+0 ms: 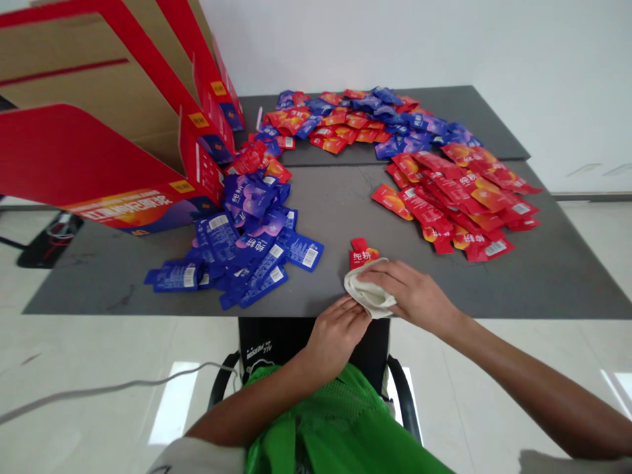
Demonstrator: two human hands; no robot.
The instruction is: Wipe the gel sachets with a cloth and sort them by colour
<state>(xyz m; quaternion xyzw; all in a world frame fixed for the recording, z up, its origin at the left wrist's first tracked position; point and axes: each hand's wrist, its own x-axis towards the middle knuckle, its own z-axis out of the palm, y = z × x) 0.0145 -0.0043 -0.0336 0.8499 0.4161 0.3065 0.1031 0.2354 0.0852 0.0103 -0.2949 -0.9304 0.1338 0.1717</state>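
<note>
Near the table's front edge, a red sachet (362,255) lies flat with its lower part hidden under a white cloth (371,293). My right hand (412,293) grips the cloth from above, its fingers bent around the folds. My left hand (340,329) is at the table edge, fingers together against the cloth's lower left side; what lies under its fingertips is hidden. To the left is a loose heap of blue sachets (257,243). A thick pile of red sachets (464,197) lies to the right.
Red and yellow cardboard boxes (148,197) stand open on the left of the grey table (340,197). A mixed row of red and blue sachets (345,122) stretches along the back. Below the front edge is a black chair (405,401); a grey cable (123,385) runs at lower left.
</note>
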